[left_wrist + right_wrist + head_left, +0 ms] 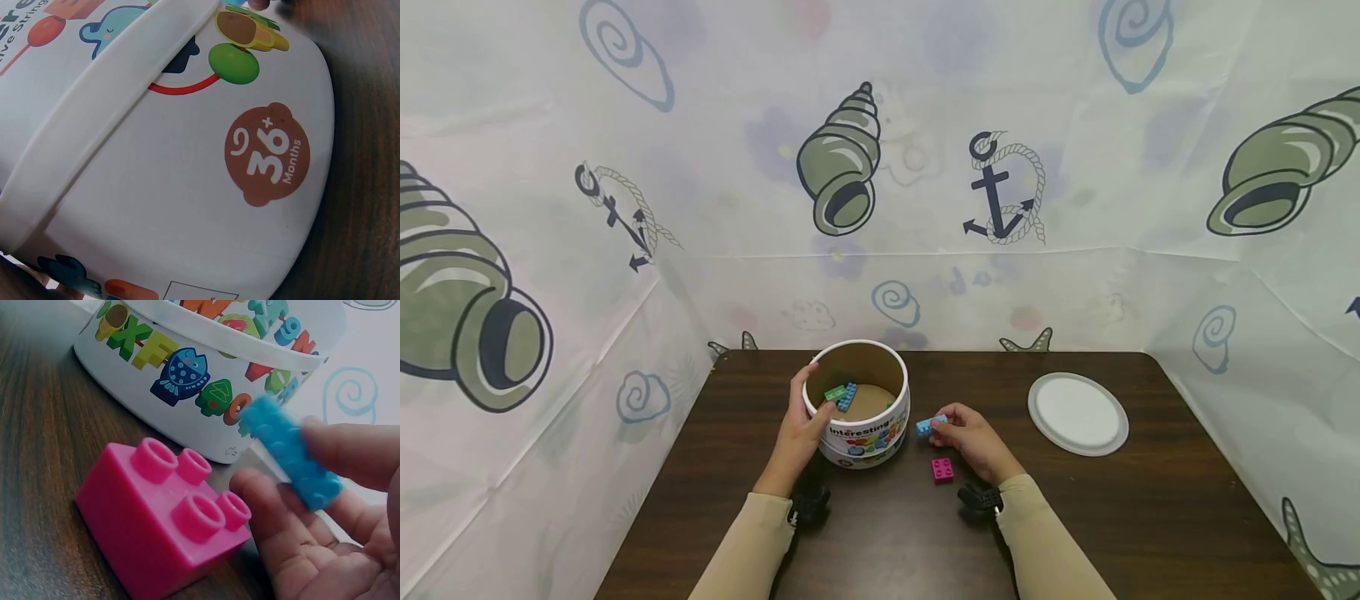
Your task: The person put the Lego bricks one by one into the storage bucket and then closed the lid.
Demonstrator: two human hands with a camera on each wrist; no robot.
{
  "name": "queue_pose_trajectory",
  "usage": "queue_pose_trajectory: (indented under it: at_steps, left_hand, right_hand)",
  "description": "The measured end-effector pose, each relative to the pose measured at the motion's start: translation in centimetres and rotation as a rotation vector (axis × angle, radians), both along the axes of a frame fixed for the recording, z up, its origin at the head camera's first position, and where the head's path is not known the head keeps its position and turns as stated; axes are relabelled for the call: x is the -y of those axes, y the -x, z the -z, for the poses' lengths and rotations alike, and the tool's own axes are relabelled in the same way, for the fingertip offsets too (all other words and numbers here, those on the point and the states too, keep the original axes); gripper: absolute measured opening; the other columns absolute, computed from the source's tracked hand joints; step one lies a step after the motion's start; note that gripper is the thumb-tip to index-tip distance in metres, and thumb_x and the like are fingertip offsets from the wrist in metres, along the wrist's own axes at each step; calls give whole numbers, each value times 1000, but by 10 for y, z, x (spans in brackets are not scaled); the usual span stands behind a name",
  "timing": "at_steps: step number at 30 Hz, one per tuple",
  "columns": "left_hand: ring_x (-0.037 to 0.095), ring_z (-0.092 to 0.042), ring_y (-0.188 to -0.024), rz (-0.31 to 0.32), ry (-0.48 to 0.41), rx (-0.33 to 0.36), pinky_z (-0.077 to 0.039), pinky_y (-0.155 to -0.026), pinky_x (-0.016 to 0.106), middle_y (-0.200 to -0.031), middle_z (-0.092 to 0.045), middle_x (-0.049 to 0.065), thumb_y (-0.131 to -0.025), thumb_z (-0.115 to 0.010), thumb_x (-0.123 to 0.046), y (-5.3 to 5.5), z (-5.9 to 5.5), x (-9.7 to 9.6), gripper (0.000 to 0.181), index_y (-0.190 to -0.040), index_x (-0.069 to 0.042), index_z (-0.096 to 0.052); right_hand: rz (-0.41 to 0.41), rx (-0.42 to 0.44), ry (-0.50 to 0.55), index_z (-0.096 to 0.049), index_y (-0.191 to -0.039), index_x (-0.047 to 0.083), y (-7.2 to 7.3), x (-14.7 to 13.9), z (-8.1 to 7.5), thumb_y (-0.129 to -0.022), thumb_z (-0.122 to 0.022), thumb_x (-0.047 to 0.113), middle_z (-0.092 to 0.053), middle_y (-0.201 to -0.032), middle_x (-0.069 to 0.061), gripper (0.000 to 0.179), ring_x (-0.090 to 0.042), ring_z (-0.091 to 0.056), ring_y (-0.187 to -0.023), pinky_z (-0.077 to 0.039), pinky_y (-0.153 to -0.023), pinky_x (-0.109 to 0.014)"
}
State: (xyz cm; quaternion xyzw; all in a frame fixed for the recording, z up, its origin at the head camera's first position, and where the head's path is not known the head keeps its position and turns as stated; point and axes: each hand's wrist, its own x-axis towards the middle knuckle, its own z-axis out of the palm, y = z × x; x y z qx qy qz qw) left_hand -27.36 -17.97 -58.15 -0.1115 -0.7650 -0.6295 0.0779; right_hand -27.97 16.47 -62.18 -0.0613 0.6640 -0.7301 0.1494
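Observation:
My left hand holds the near left rim of a round white tub printed with colourful letters and pictures. Inside the tub lie a green toy brick and a blue toy brick; a bit of green shows at its right inner wall. Just right of the tub, my right hand pinches a light blue toy brick between thumb and fingers, above the table. A pink toy brick with round studs sits on the table below that hand, close to the tub.
A white round plate lies on the dark wooden table to the right. Behind and at both sides hangs a pale cloth with shells and anchors. Black straps with wrist cameras sit at both wrists.

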Motion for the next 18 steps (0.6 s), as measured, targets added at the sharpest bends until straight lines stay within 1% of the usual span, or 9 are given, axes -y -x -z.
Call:
queue_pose_trajectory:
  at_steps: [2,5,9,13,16,18]
  left_hand:
    - [49,-41,-151,1,0,1,-34,-122,70,-174,-31,17,-102,-70,-33,0,0,0,81,-169,-34,-25]
    - [49,-42,-151,1,1,2,-34,-122,70,-174,-31,18,-101,-70,-33,0,1,0,82,-169,-34,-24]
    - [50,-42,-151,4,-7,6,-35,-121,70,-173,-32,18,-101,-70,-34,0,0,0,80,-168,-36,-26]
    - [51,-41,-151,3,-10,4,-35,-121,71,-173,-32,19,-102,-70,-32,0,0,1,79,-168,-35,-27]
    - [51,-41,-151,2,-14,-1,-34,-122,70,-174,-31,20,-102,-70,-29,0,1,1,79,-168,-33,-27]
    - [52,-40,-151,5,-21,-2,-34,-122,70,-173,-30,22,-102,-70,-29,0,0,1,79,-168,-32,-27]
  right_hand:
    - [5,11,31,-55,-123,-2,0,-1,-1,-110,-66,17,-70,-105,-9,26,-20,-74,-93,-62,-88,-32]
    - [4,31,50,-55,-122,1,-1,-2,-1,-113,-60,22,-70,-103,-10,24,-21,-75,-89,-62,-84,-32]
    - [24,74,84,-57,-124,4,0,-3,-1,-116,-54,28,-68,-97,-7,25,-20,-74,-86,-60,-80,-30]
    - [62,104,124,-62,-122,8,0,-4,1,-116,-54,30,-64,-92,-2,25,-16,-68,-81,-57,-76,-27]
    - [55,110,137,-66,-127,8,0,-6,2,-115,-55,27,-63,-94,-2,25,-15,-65,-80,-55,-74,-26]
    - [30,103,148,-64,-134,6,1,-8,2,-115,-54,24,-63,-99,-4,28,-16,-66,-83,-55,-76,-26]
